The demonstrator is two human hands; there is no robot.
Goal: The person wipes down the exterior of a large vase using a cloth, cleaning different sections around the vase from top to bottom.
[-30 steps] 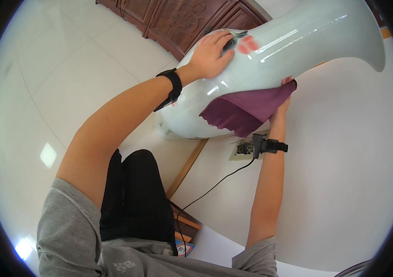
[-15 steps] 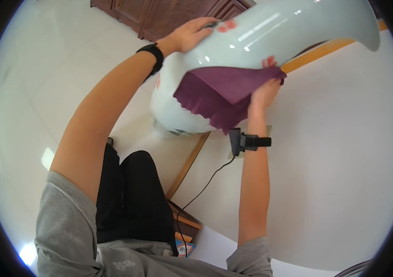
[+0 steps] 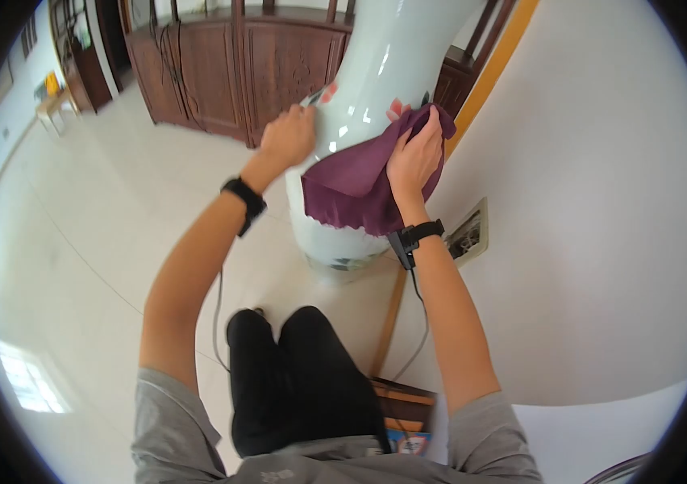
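A tall pale-green porcelain vase (image 3: pixel 376 77) with pink flowers stands on the floor in front of me, its top beyond the upper edge of the view. My left hand (image 3: pixel 288 138) is against the vase's left side, fingers bent around its shoulder and partly hidden. A purple cloth (image 3: pixel 342 187) drapes over the right front of the vase's body, with its ragged lower edge hanging down. My right hand (image 3: pixel 416 161) grips the cloth at its upper right and presses it to the vase. Both wrists wear black straps.
A white wall (image 3: pixel 593 210) rises close on the right, with an open wall box (image 3: pixel 471 234) showing wires. Behind the vase stands a carved dark-wood cabinet (image 3: pixel 291 73). Cables hang from both wrist straps. A small wooden shelf (image 3: pixel 408 403) with booklets is beside my legs.
The view has turned, so the vase appears more upright and the cabinet shows more. Both hands stay at the vase; the cloth remains in my right hand.
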